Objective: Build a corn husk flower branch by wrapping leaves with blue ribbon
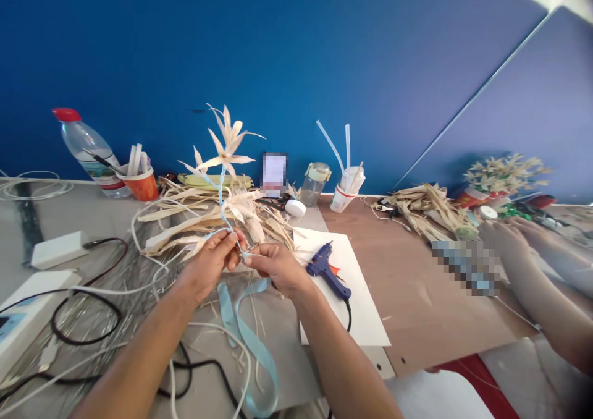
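Note:
Pinched in my left hand [215, 255] is the lower part of a corn-husk flower [227, 150], which stands upright above the fingers. Pale blue ribbon wraps its thin stem [221, 196], and a small side bud branches off to the left. Close beside it, my right hand [275, 264] is closed, thumb and finger pressed on the light blue ribbon [252, 338] near the stem's lower end. From there the loose ribbon hangs in a curve over the table edge. Fingers partly hide the wrapped spot.
Dried corn husks [180, 221] lie behind my hands, thin wires [125, 301] and cables to the left. On white paper [365, 320] rests a blue glue gun [330, 272]. Cups, a bottle [90, 147] and a phone [274, 175] line the wall. Another person's hands [507, 243] are at right.

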### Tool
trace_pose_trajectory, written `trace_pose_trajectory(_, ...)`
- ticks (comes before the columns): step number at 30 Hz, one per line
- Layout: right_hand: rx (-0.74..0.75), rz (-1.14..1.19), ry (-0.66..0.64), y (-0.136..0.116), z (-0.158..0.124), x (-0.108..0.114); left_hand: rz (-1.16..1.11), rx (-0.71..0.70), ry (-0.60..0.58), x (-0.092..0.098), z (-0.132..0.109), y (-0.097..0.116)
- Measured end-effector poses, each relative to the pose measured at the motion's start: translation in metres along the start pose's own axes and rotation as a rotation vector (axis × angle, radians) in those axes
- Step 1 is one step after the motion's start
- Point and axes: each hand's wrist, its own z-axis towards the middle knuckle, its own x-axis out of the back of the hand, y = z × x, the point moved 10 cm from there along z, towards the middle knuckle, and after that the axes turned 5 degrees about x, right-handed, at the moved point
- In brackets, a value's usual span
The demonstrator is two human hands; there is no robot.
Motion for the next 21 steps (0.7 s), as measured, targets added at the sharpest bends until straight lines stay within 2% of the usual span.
trace_pose_trajectory(4, -0.001, 0.053, -0.001, -0.002, -0.002, -0.005, -0.066, 0.03, -0.048, -0.005, -0.002, 0.0)
trace_pose_trajectory(6, 0.023, 0.002, -0.01, -0.006, -0.003, -0.008, -0.114, 0.057, -0.062, -0.007, -0.002, -0.004)
trace_pose_trajectory(8, 0.12, -0.187, 0.063, -0.016, -0.004, -0.002, -0.172, 0.08, -0.039, -0.007, -0.001, -0.01)
trace_pose_trajectory(11, 0.354, -0.606, 0.266, -0.043, -0.012, 0.009, -0.246, 0.096, -0.001, -0.01, -0.001, -0.019)
trace_pose_trajectory(14, 0.56, -0.978, 0.408, -0.06, -0.024, 0.006, -0.274, 0.119, 0.002, -0.019, -0.004, -0.026)
trace_pose_trajectory(17, 0.704, -1.225, 0.435, -0.064, -0.032, -0.006, -0.297, 0.102, 0.064, -0.019, -0.007, -0.025)
trace_pose_trajectory(21, 0.786, -1.366, 0.388, -0.062, -0.037, -0.022, -0.278, 0.015, 0.176, -0.008, -0.01, -0.013)
